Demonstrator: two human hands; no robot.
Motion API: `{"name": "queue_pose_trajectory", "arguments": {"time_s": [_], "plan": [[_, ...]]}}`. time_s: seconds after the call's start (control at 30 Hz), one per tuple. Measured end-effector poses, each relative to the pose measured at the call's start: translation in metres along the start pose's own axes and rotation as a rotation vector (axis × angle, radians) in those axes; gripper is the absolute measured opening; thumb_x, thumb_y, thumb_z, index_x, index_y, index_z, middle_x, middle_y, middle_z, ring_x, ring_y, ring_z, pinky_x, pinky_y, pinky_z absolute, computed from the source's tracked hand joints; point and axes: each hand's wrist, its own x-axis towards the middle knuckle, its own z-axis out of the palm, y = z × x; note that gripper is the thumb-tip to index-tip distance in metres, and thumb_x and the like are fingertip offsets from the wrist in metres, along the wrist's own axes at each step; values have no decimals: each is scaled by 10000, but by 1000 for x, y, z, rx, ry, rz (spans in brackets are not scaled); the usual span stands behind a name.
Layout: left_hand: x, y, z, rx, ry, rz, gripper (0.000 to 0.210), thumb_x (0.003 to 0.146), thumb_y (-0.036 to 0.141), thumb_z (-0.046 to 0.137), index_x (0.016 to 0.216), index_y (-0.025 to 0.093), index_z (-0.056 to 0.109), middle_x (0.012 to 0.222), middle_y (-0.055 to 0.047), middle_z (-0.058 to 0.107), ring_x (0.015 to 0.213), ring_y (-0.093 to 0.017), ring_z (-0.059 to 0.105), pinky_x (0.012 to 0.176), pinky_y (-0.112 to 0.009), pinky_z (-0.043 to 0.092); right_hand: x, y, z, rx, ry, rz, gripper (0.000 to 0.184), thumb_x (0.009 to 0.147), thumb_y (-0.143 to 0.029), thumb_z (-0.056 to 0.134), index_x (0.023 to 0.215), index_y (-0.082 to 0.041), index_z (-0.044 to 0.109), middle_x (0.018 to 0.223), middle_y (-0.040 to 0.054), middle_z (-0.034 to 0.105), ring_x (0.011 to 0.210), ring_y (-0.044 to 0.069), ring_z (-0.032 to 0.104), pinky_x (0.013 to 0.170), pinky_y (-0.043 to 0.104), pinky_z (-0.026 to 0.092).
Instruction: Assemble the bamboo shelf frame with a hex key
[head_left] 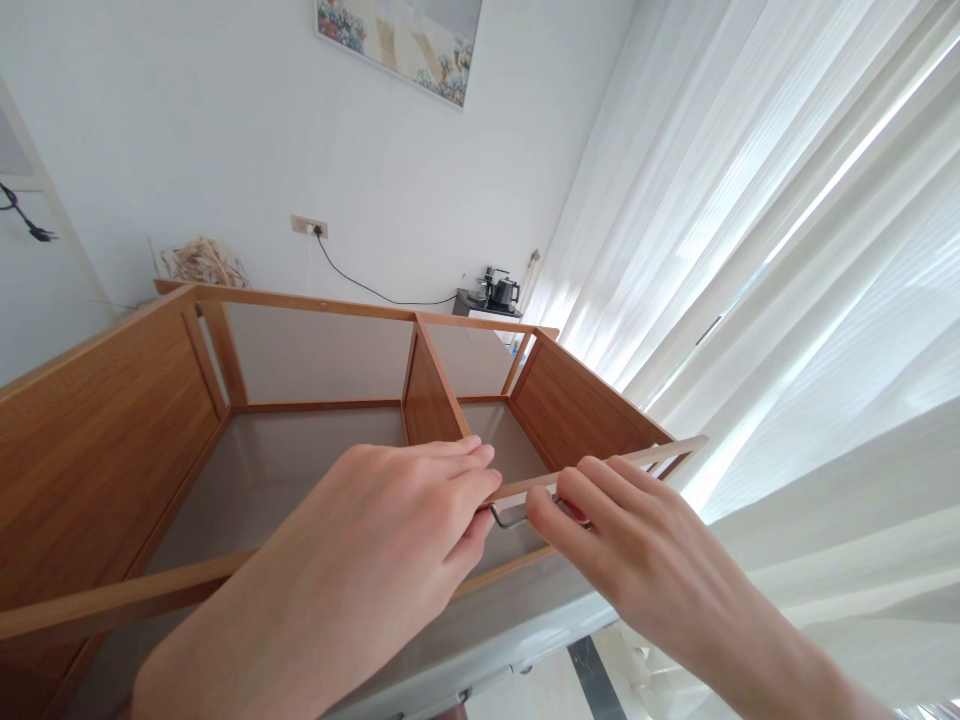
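Observation:
A wooden cabinet frame (585, 385) without a top spreads out in front of me, with an upright divider (435, 385) splitting it into two bays. My left hand (390, 530) is closed over the front rail (135, 592) where the divider meets it, thumb below and fingers on top. From that joint a thin bent metal rod, which looks like a hex key (510, 520), runs toward my right hand (630, 530). The fingers of my right hand are curled around the key's far end, beside the rail. The key's tip is hidden at my left fingers.
Pale curtains (810, 250) hang along the right side. Behind the frame, a kettle set (499, 288) stands on a small dark-topped stand, its cord running to a wall socket (309, 226). A dried straw bundle (202, 262) is at back left. A picture (420, 40) hangs on the wall.

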Motion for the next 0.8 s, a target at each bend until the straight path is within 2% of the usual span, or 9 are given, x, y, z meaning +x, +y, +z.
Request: {"name": "queue_pose_trajectory", "arguments": {"time_s": [0.3, 0.5, 0.67, 0.8], "plan": [[-1, 0, 0, 11, 13, 16, 288, 1018, 227, 516, 1136, 254, 778, 1259, -7, 796, 1002, -263, 809, 768, -404, 679, 6, 5, -14, -21, -59, -18, 207, 959, 6, 496, 903, -162, 604, 771, 5, 485, 666, 175, 397, 637, 355, 268], [0, 0, -1, 5, 12, 13, 281, 1018, 226, 517, 1099, 246, 784, 1259, -17, 796, 1033, -271, 805, 746, -388, 678, 0, 6, -2, 56, -51, -4, 252, 1001, 19, 442, 922, -151, 610, 800, 13, 520, 686, 169, 407, 639, 341, 298], [-1, -2, 1, 2, 13, 9, 288, 1022, 231, 522, 1163, 249, 772, 1261, -11, 795, 1064, -261, 797, 778, -392, 683, -3, 5, 8, 110, 5, 22, 316, 1027, 21, 375, 903, -159, 605, 781, 8, 510, 678, 161, 383, 618, 325, 301], [1, -3, 1, 17, 3, 29, 276, 1028, 244, 536, 1171, 262, 771, 1303, -1, 778, 1100, -252, 788, 791, -390, 689, -5, 3, 11, 88, 16, 29, 279, 1035, 1, 419, 914, -157, 614, 807, 13, 543, 681, 157, 401, 622, 324, 318]]}}
